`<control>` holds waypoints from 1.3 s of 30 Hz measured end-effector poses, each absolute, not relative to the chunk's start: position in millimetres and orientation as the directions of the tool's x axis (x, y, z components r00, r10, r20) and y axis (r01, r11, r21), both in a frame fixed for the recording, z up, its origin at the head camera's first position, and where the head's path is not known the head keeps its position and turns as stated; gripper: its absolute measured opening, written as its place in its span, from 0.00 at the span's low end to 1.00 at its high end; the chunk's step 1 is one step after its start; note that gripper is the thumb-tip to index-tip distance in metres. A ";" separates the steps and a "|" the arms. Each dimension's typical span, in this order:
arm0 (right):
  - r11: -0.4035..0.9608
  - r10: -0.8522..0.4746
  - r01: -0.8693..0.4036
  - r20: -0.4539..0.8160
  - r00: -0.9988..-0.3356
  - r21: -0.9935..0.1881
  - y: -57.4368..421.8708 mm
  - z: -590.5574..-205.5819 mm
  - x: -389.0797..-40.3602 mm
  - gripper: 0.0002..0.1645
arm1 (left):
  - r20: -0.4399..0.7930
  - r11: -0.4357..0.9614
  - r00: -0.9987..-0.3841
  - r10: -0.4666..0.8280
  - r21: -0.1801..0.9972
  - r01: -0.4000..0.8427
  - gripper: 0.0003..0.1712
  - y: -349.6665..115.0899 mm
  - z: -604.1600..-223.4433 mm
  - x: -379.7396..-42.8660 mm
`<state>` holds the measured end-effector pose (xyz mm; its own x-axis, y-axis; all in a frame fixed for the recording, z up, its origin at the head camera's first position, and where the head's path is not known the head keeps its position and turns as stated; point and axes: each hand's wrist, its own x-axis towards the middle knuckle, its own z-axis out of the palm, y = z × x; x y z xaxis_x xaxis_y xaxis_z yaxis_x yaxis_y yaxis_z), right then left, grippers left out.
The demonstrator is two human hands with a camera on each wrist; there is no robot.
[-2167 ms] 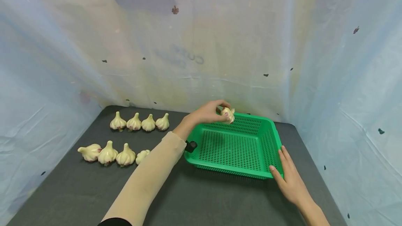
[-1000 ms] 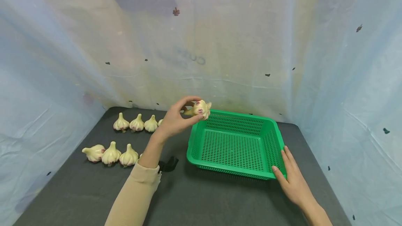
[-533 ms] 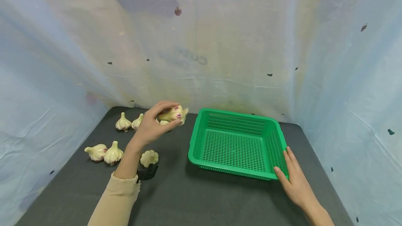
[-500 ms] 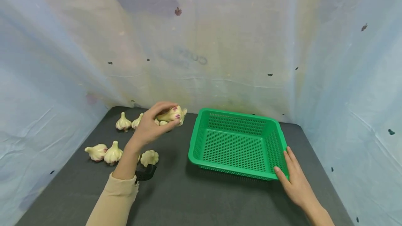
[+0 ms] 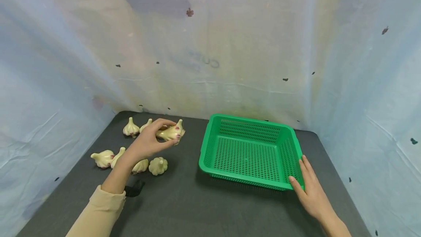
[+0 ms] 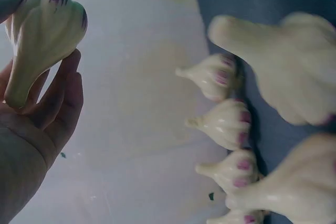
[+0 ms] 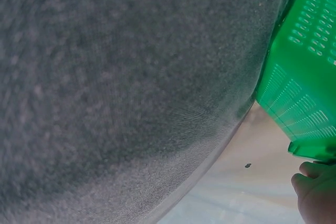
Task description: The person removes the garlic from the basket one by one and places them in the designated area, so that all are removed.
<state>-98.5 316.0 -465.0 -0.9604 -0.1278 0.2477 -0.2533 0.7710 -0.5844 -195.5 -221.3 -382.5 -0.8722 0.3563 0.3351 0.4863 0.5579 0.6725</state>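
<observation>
My left hand (image 5: 146,143) grips a garlic bulb (image 5: 168,134) between thumb and fingers, over the back row of garlic. In the left wrist view this bulb (image 6: 44,38) has purple streaks, and its stem lies toward the palm. Garlic bulbs stand in a back row (image 5: 131,128), partly hidden by the hand, and in a front row (image 5: 158,166), partly hidden by the forearm. At the right, my right hand (image 5: 310,189) rests on the near right corner of a green plastic basket (image 5: 253,184), its fingers fairly straight along the rim. No garlic lies in the basket.
A dark table (image 5: 210,211) carries everything. Pale plastic sheeting (image 5: 230,65) rises behind it and on both sides. A black strap (image 5: 135,188) sits at the left wrist.
From over the basket, my left hand has travelled left with the garlic bulb and come lower over the back row. The right hand has stayed at the basket's corner.
</observation>
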 end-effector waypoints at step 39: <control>0.783 -0.118 -0.240 0.241 -0.963 -0.574 316.8 -464.4 -97.3 0.45 | -0.093 0.653 -0.702 0.706 0.470 0.595 0.29 -211.5 -438.4 -222.7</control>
<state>-97.3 316.8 -464.4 -0.9633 -0.1180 0.2412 -0.2395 0.7833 -0.5736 -222.7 -211.5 -438.4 -0.7018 0.7063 -0.0928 0.5946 0.6525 0.4697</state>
